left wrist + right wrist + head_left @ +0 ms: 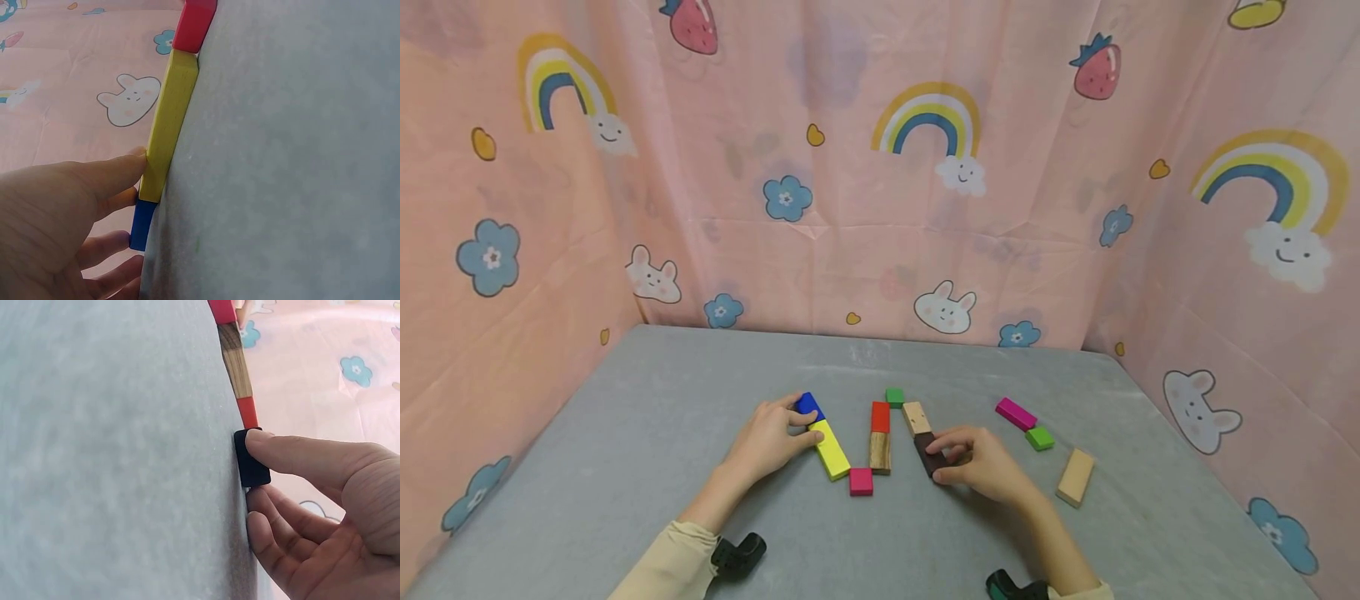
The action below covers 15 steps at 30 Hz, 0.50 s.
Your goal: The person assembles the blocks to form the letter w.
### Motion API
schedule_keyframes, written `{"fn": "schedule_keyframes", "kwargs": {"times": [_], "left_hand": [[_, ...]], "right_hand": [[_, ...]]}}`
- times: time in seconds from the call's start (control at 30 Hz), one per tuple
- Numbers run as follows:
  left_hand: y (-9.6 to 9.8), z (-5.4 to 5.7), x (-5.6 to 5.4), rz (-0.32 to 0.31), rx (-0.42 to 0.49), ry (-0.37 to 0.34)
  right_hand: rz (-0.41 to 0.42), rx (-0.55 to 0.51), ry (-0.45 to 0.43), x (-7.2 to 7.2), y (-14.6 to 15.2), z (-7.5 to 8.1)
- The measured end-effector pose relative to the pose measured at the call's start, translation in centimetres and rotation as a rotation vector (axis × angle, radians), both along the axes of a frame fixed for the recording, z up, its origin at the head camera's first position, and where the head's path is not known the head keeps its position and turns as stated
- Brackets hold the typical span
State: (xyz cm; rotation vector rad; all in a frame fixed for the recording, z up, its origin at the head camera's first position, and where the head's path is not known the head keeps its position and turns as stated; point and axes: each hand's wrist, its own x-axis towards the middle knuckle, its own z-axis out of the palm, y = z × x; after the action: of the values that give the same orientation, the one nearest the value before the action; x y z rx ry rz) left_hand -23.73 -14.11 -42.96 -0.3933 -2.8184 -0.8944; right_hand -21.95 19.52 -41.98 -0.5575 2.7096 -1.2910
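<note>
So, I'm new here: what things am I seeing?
Blue block: 1, blue, left side
Yellow block: 1, yellow, in front of blue
Crimson block: 1, pinkish red, yellow's near end
Striped block: 1, brown, right of yellow
Red block: 1, red, behind striped
Far green block: 1, green, beyond red
Pale block: 1, tan, right of red
Dark block: 1, blackish, in front of pale
Magenta block: 1, magenta, right side
Outer green block: 1, green, beside magenta
Plain block: 1, tan, far right
Table: 1, grey, underneath
Backdrop: 1, pink, behind
Wrist devices: 2, black, wrists
Sleeves: 2, cream, forearms
Left hand: 1, bare, touching yellow
Right hand: 1, bare, gripping dark block
</note>
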Motion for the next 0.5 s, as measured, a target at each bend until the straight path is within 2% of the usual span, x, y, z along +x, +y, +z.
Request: {"fn": "schedule_keyframes", "kwargs": {"times": [0.5], "left_hand": [[-0.03, -0.06, -0.02, -0.004, 0.005, -0.003]], "right_hand": [[-0.040, -0.018, -0.025, -0.07, -0.15, -0.19]]}}
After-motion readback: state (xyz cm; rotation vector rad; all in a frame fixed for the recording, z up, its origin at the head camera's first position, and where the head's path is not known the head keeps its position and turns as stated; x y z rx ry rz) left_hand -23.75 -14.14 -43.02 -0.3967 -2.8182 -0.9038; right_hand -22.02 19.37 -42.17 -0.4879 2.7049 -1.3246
